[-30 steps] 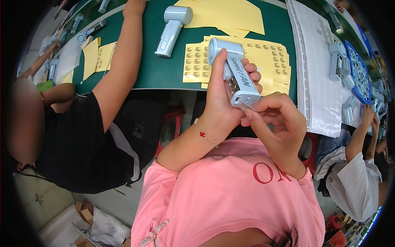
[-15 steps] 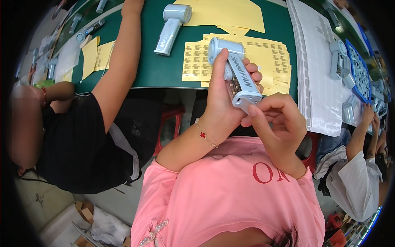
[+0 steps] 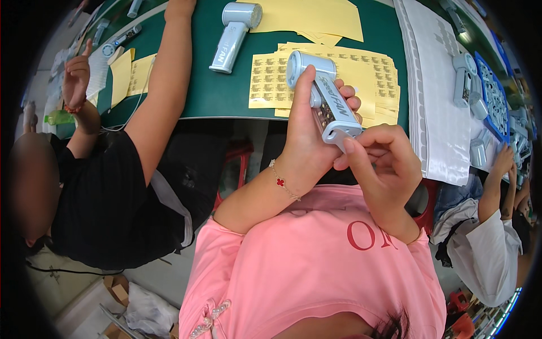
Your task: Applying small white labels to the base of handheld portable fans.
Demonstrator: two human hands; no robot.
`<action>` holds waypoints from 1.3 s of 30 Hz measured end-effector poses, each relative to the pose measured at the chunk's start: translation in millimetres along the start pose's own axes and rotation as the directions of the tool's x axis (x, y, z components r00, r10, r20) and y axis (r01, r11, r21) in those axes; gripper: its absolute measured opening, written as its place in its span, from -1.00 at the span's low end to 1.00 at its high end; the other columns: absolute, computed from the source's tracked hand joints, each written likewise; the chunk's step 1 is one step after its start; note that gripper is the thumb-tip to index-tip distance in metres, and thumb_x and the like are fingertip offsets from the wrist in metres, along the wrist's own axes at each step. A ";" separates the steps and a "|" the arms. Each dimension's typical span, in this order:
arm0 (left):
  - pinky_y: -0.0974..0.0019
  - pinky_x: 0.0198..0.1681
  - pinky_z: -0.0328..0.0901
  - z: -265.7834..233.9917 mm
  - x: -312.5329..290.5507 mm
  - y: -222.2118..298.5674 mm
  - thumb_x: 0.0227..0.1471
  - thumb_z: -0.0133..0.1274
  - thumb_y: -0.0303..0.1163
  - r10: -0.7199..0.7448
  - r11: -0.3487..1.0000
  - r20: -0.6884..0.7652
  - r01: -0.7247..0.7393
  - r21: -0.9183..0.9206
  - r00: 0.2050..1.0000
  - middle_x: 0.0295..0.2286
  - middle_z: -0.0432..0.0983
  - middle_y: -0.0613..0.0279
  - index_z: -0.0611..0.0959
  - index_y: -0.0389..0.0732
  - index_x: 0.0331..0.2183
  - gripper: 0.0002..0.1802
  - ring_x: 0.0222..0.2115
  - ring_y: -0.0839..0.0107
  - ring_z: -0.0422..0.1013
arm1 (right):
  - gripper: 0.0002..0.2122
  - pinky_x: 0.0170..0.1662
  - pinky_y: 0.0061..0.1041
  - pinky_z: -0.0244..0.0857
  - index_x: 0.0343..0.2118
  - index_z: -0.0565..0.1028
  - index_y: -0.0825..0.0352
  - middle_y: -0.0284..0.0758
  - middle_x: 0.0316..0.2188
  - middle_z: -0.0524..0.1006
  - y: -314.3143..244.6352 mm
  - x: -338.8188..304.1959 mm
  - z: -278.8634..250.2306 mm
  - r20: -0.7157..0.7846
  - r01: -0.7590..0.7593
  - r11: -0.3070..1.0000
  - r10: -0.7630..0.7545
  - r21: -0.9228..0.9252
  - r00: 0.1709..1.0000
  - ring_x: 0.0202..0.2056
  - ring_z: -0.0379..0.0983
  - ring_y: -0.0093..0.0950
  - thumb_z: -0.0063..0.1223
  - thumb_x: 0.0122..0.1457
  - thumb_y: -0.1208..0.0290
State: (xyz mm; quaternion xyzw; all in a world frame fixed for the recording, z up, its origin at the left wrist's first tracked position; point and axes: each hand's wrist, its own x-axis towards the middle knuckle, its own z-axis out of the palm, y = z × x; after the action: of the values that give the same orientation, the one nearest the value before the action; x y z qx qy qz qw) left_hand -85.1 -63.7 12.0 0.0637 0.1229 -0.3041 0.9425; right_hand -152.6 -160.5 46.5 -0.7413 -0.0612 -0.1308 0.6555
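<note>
Yellow sticker sheets (image 3: pixel 339 79) lie spread on the far green table (image 3: pixel 220 96), printed with rows of small dark labels too fine to make out. In front of them the left hand (image 3: pixel 307 144) grips a pale blue handheld fan (image 3: pixel 327 99) held up near the chest, head end far — while the right hand (image 3: pixel 381 164) pinches at its near end, fingertips hiding that part. A second fan (image 3: pixel 234 34) lies on the table to the left, beside a co-worker's outstretched arm (image 3: pixel 164 85). On the right, a white ribbed sheet (image 3: pixel 437 107) hangs over the table edge.
</note>
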 end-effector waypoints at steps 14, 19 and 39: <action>0.45 -0.44 0.20 0.4 1.3 -2.4 0.02 -0.10 0.02 0.153 0.987 -0.090 -0.148 0.066 0.984 -0.51 0.26 0.31 0.35 -0.19 -0.41 -0.58 -0.45 0.48 0.22 | -0.85 -0.50 -0.77 0.35 -0.50 0.35 0.47 -0.34 -0.57 0.47 1.0 2.8 2.4 -0.075 -0.112 0.993 0.109 -0.038 0.991 -0.55 0.47 -0.66 0.14 -0.05 0.65; 0.45 -0.44 0.20 1.5 0.5 -2.8 0.03 -0.11 0.02 0.192 0.978 -0.090 -0.183 0.105 0.977 -0.52 0.27 0.31 0.35 -0.18 -0.42 -0.59 -0.47 0.48 0.22 | -0.76 -0.54 -0.78 0.30 -0.42 0.36 0.43 -0.39 -0.64 0.45 6.1 2.6 -0.2 -0.089 -0.007 0.971 -0.015 -0.239 0.996 -0.60 0.44 -0.71 0.23 -0.11 0.58; 0.37 -0.50 0.29 0.2 -14.1 -9.5 0.02 -0.15 0.12 0.020 0.998 -0.097 -0.015 0.055 0.995 -0.51 0.36 0.31 0.39 -0.14 -0.42 -0.53 -0.52 0.46 0.33 | -0.67 -0.63 -0.85 0.01 -0.44 0.39 0.39 -0.51 -0.73 0.34 36.7 3.6 6.8 -0.107 0.134 0.988 -0.141 -0.071 0.984 -0.71 0.10 -0.85 0.36 -0.25 0.47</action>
State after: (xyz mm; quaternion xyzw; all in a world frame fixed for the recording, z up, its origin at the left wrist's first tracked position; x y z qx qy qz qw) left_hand -101.7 -63.5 15.6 0.1051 0.1598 -0.2956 0.9360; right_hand -138.8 -159.0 11.7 -0.7472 -0.0713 -0.2189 0.6235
